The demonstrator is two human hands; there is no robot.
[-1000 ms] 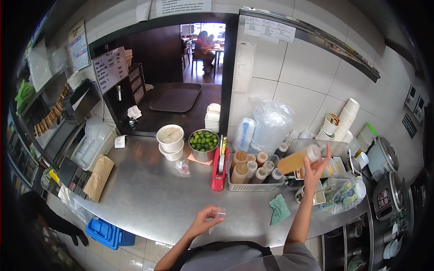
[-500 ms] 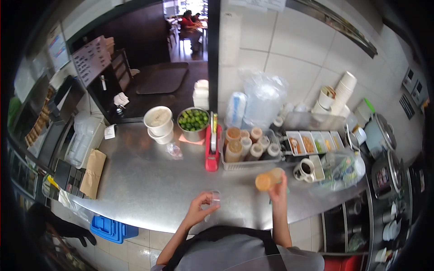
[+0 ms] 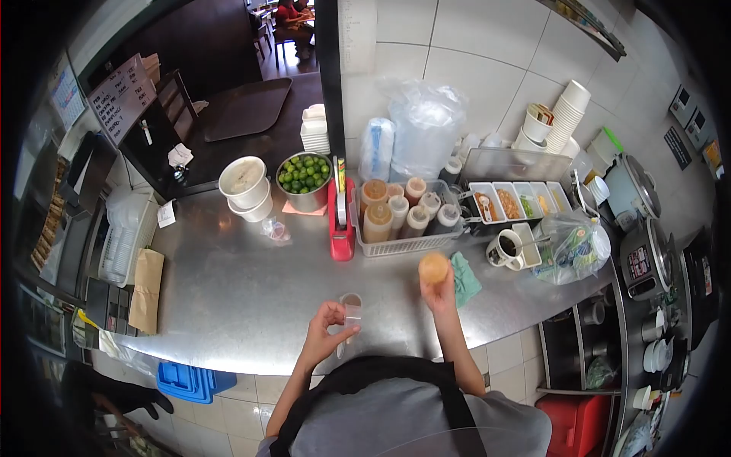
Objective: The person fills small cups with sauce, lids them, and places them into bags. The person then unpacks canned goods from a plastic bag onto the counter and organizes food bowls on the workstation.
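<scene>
My left hand (image 3: 327, 333) is closed around a small clear plastic cup (image 3: 352, 308) above the front part of the steel counter. To its right, my right hand (image 3: 439, 293) grips a squeeze bottle of orange-brown sauce (image 3: 433, 268), whose end faces the camera. A green cloth (image 3: 464, 280) lies on the counter just right of the bottle. Behind my hands, a grey plastic basket (image 3: 411, 244) holds several sauce bottles. A red tape dispenser (image 3: 342, 228) stands against the basket's left side.
White tubs (image 3: 246, 189) and a pot of green limes (image 3: 304, 180) stand behind at the left. Topping trays (image 3: 518, 202), a mug (image 3: 502, 250) and a plastic bag (image 3: 571, 247) are at the right. A brown paper bag (image 3: 146, 293) lies far left.
My right hand has brought the sauce bottle down and left from above the topping trays, near my left hand. My left hand still holds the cup. The camera view has tilted downward and shifted right.
</scene>
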